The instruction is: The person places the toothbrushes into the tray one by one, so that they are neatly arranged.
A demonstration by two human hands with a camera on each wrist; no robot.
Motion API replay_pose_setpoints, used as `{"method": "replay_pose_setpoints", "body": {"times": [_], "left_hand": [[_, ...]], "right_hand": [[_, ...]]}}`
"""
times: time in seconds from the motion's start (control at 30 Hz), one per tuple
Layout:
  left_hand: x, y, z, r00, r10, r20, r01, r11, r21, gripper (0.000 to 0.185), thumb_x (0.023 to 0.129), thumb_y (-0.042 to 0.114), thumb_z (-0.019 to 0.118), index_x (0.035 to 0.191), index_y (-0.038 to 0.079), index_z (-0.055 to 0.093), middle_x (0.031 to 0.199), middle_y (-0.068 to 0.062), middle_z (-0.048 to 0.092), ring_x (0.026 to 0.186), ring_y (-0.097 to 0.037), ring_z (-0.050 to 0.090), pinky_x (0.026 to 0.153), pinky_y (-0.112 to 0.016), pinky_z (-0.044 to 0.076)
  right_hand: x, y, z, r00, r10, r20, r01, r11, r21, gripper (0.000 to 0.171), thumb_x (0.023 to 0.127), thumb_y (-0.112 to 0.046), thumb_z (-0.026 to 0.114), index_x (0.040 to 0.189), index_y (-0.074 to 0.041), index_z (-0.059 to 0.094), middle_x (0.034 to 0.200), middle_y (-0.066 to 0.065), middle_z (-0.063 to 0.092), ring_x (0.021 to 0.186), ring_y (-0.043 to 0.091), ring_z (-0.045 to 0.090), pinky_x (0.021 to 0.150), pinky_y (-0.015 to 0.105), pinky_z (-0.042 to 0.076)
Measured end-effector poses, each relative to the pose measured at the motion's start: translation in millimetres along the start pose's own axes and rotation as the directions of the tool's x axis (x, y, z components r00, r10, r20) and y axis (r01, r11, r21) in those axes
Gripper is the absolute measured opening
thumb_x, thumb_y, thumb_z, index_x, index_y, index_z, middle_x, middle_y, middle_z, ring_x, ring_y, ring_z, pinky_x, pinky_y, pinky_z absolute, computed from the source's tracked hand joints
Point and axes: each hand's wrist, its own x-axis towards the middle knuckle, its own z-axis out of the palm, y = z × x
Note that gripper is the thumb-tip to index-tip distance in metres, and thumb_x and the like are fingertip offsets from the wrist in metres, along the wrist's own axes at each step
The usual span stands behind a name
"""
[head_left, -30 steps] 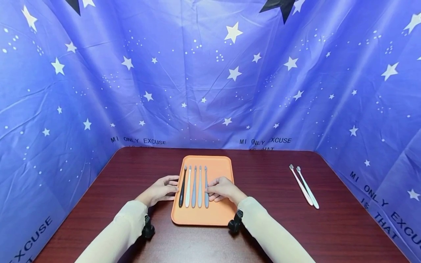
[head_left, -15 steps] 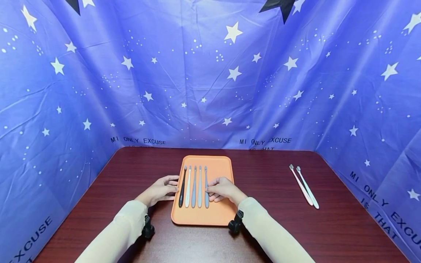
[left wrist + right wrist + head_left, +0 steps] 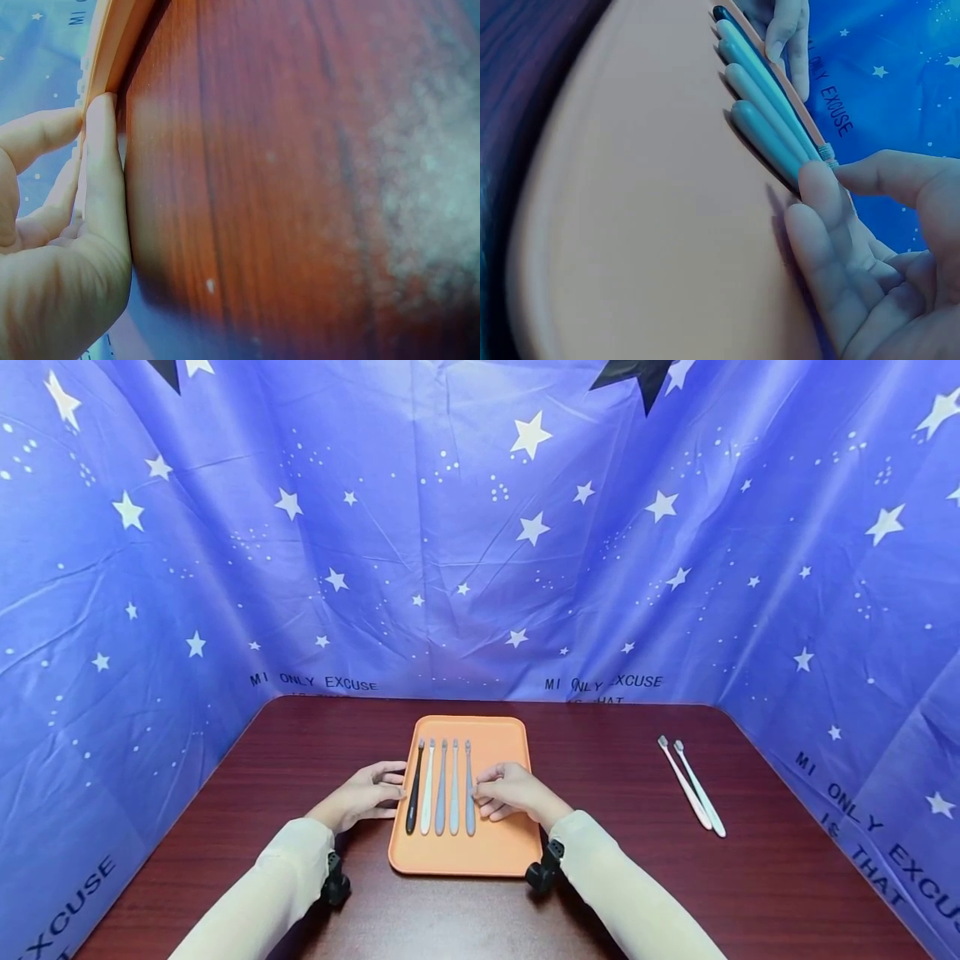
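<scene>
Several toothbrushes lie side by side on an orange tray [image 3: 495, 852]: a black toothbrush [image 3: 414, 793] at the left, then a white toothbrush [image 3: 427, 793], and greyish ones. The left hand [image 3: 360, 795] rests against the tray's left edge, its fingers spread and the fingertips touching the rim. Close beside the rightmost grey toothbrush [image 3: 470, 793] is the right hand [image 3: 513, 793], fingers loosely bent over the tray. In the right wrist view the right hand's fingertips hide that toothbrush's far part, so contact is hard to judge; no toothbrush is lifted.
A pink toothbrush [image 3: 686, 785] and a pale green toothbrush [image 3: 703, 793] lie close together on the right of the dark red table [image 3: 600, 760]. A blue starry cloth [image 3: 465, 527] hangs behind and at both sides.
The right hand has loosened its fingers from the rightmost grey toothbrush and drawn slightly to the right. The left hand stays at the tray's edge.
</scene>
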Motion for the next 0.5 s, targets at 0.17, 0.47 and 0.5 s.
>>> {"method": "replay_pose_setpoints", "body": {"times": [0.17,0.47,0.5], "left_hand": [[-0.5,0.5,-0.7,1.000,0.004,0.003,-0.004,1.000,-0.005,0.061,0.091,-0.004,0.066,0.147,0.004,0.045,0.128,-0.019,0.052,0.099,-0.022,0.065,0.083,-0.043,0.059],[1.5,-1.0,-1.2,1.000,-0.001,-0.004,0.001,1.000,-0.009,0.061,0.090,-0.004,0.067,0.147,0.003,0.045,0.126,-0.019,0.053,0.097,-0.022,0.065,0.083,-0.043,0.059],[1.6,-1.2,-1.3,1.000,-0.002,-0.006,0.001,1.000,-0.009,0.061,0.090,-0.004,0.067,0.146,0.003,0.046,0.126,-0.019,0.053,0.096,-0.022,0.065,0.082,-0.043,0.059]], "right_hand": [[-6,-4,-4,1.000,-0.026,-0.002,0.026,0.999,-0.019,0.036,0.095,-0.010,0.066,0.123,0.008,0.053,0.087,0.013,0.072,0.065,0.017,0.069,0.058,0.030,0.059],[-13,-6,-15,0.998,-0.060,0.003,0.060,0.997,-0.045,0.043,0.090,-0.011,0.069,0.125,0.010,0.053,0.086,0.014,0.073,0.064,0.016,0.068,0.057,0.031,0.060],[-13,-6,-18,0.998,-0.062,0.002,0.062,0.997,-0.047,0.044,0.090,-0.012,0.070,0.125,0.010,0.053,0.087,0.014,0.073,0.065,0.017,0.068,0.057,0.032,0.060]]}}
